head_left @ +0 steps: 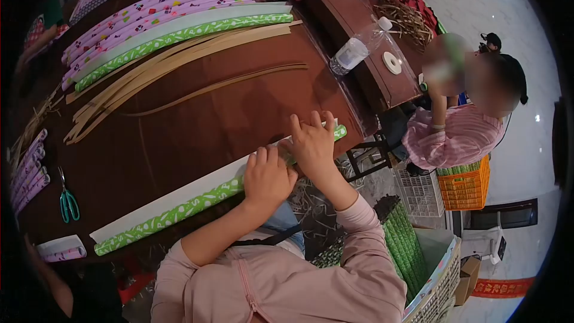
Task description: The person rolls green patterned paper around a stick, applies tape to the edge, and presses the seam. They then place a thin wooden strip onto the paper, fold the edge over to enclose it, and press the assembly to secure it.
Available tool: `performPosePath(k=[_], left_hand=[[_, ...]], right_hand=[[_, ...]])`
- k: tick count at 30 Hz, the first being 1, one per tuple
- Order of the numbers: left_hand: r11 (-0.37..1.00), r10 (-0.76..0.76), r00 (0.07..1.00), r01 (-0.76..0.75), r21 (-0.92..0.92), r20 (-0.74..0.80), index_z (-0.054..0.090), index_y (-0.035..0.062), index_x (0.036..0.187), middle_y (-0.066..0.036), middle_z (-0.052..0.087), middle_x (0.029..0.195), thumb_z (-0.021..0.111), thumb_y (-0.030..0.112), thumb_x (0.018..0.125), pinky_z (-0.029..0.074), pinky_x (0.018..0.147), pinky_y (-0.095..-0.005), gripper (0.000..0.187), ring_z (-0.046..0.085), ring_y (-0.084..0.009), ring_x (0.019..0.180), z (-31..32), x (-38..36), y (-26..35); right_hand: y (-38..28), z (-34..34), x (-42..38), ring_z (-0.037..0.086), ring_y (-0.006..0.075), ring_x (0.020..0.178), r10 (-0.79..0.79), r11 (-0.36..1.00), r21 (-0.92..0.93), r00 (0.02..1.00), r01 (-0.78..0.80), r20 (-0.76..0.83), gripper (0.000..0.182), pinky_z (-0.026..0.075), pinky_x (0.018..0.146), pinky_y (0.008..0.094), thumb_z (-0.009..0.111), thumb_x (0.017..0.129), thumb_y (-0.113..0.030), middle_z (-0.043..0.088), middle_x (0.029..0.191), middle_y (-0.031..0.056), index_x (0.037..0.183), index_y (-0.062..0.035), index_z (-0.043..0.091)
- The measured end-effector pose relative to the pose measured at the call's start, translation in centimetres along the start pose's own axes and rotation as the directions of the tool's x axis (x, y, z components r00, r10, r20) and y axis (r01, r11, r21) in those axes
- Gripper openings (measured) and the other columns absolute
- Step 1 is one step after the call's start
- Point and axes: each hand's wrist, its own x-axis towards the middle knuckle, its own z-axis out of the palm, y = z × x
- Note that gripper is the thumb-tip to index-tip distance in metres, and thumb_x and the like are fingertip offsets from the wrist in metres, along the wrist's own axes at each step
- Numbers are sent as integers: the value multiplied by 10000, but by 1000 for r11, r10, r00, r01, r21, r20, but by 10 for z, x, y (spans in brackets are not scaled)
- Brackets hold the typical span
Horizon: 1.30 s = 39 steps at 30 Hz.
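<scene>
A partly rolled sheet of green patterned wrapping paper [170, 216] lies along the near edge of the brown table, its white inner side showing as a strip. My left hand [268, 174] is closed over the roll, fingers bent and close together. Just to its right, my right hand [313, 143] grips the same roll near its right end, with bent fingers somewhat apart. Both palms hide part of the paper beneath. Beyond the hands, a thin brown strip [221, 87] lies curved on the table.
Tan strips [134, 78], another green roll [191, 37] and several pink patterned rolls [161, 9] lie at the back. Green-handled scissors [69, 204] are at left. A bottle [353, 54] stands near the table's right edge. A person in a striped shirt [448, 134] sits at right, by an orange crate [463, 188].
</scene>
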Motion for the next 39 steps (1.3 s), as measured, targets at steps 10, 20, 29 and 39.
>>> performPosePath(k=[10,20,29,39], left_hand=[[999,21,999,-23,-37,-47,656,-90,988,-180,590,1077,594,213,776,486,856,-396,375,563,-309,976,14,2,2],[997,-1,1000,3,-71,28,614,-142,1107,-226,591,1137,604,169,780,500,867,-410,452,564,-342,969,8,4,3],[999,33,999,-33,18,-24,638,-108,997,-182,562,1076,601,226,783,495,827,-391,398,542,-314,936,10,3,3],[998,41,999,-40,38,-33,651,-102,1009,-174,558,1089,596,230,790,492,831,-397,402,537,-314,929,12,2,3]], right_hand=[[51,-22,2,561,301,937,-193,953,224,978,205,-75,549,346,998,500,766,721,-462,637,732,99,1030,-23,648],[147,-13,-4,568,270,883,50,950,308,998,-59,35,553,321,1007,470,834,663,-478,607,791,59,970,-65,632],[135,14,-5,562,295,874,21,997,73,995,-14,-93,618,334,987,487,797,655,-526,617,667,97,965,-21,623],[124,19,-2,555,252,947,34,999,-14,997,-35,-64,574,311,1010,476,767,700,-471,663,739,51,1062,-53,614]])
